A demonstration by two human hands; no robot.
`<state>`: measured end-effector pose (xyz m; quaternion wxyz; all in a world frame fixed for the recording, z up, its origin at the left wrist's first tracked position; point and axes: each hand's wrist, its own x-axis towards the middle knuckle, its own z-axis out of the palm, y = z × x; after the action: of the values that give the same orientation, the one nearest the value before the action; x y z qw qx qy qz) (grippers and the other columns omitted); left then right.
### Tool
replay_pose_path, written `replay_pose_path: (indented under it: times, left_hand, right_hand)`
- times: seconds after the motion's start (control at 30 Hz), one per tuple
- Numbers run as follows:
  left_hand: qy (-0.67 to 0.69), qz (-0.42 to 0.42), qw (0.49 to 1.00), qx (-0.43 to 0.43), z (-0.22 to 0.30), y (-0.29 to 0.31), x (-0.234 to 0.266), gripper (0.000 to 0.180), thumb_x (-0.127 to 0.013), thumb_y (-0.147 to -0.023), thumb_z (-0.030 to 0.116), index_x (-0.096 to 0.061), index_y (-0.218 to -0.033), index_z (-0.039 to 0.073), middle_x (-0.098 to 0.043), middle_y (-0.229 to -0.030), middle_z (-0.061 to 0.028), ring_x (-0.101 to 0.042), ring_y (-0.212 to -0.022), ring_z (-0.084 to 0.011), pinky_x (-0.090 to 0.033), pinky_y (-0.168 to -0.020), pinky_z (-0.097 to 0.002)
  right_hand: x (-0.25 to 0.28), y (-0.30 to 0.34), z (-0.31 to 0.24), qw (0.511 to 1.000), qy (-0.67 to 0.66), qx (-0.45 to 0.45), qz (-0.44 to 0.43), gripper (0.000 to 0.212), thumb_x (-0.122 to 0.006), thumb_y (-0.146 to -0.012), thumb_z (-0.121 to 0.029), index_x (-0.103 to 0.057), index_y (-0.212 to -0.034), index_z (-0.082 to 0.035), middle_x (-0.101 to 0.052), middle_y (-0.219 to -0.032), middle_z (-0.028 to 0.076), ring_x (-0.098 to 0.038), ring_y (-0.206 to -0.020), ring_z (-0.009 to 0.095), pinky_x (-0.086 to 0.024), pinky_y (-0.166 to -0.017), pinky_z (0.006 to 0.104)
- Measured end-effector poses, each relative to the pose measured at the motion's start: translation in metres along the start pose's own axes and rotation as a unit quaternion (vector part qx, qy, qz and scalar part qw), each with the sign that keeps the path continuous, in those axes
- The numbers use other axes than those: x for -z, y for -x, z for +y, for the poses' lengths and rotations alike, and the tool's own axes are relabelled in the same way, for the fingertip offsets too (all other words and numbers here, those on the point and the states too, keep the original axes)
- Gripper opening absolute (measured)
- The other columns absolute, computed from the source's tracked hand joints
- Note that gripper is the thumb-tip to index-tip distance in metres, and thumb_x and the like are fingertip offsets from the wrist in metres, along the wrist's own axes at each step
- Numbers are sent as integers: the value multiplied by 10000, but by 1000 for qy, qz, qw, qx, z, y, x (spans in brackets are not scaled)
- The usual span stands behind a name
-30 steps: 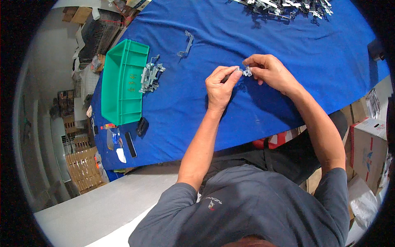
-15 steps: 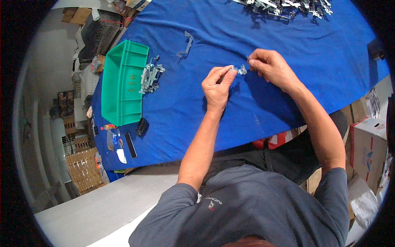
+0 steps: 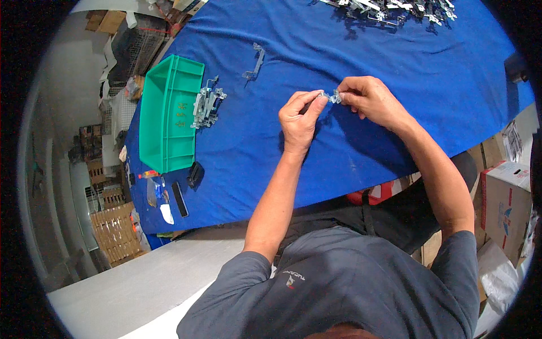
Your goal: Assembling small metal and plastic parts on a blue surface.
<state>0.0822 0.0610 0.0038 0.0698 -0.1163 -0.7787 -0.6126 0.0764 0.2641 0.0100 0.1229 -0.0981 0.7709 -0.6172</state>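
Over the blue cloth, my left hand (image 3: 298, 121) is closed in a pinch round a small silvery metal bracket (image 3: 334, 98). Its free end sticks out to the right of my thumb and fingertips; the rest is hidden in the hand. My right hand (image 3: 372, 103) has thumb and forefinger pinched together right at that free end. Whether those fingers grip the bracket or some tiny piece is too small to see. A similar long metal bracket (image 3: 257, 62) lies alone farther off to the left.
A green plastic bin (image 3: 169, 113) with a few small brass-coloured pieces stands at the left. Beside it lies a stack of metal brackets (image 3: 208, 107). A large heap of metal parts (image 3: 395, 11) is at the far edge. A phone (image 3: 179, 199) lies near left.
My right hand has moved a little left and nearer, its pinched fingertips coming from just apart to the bracket's free end. My left hand has hardly moved.
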Motion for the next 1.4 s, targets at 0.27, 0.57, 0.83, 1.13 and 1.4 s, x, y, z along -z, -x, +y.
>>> replay_pose_path:
  times: [0.27,0.57,0.83,1.13,1.4]
  left_hand:
    - [-46,-38,998,-28,5,-1,-1,165,-772,-836,70,-753,-984,0,-691,-870,-37,-596,-771,-85,-450,-680,-219]
    - [-7,11,1000,-25,1,1,-3,151,-769,-841,65,-751,-977,2,-658,-840,-13,-529,-653,-55,-405,-567,-207]
    - [17,21,999,28,-2,1,0,180,-783,-833,70,-745,-988,-13,-674,-879,-32,-581,-758,-76,-453,-667,-210]
    - [-38,-22,998,-37,4,-1,-2,164,-766,-848,74,-750,-992,-1,-676,-863,-29,-574,-723,-78,-435,-636,-214]
    - [-56,-49,996,-41,7,-1,-3,157,-769,-838,62,-753,-980,-1,-683,-874,-38,-594,-742,-89,-454,-655,-216]
  right_hand:
    - [-3,-4,4,991,-130,15,-3,209,-585,-954,-160,-667,-1053,4,-601,-727,21,-561,-626,101,-497,-548,271]
    - [5,-1,-3,996,-64,6,67,198,-603,-944,-182,-672,-917,1,-630,-723,25,-564,-586,93,-452,-503,265]
    - [0,0,-2,1000,-8,3,-8,188,-583,-929,-144,-689,-946,11,-636,-707,37,-577,-584,113,-481,-508,293]
    - [0,-3,3,990,-137,15,-7,240,-584,-942,-152,-680,-1056,35,-619,-768,26,-578,-684,98,-508,-554,270]
    - [-3,-3,-8,994,-67,31,82,217,-619,-946,-209,-676,-963,-1,-614,-700,33,-571,-632,105,-476,-563,284]
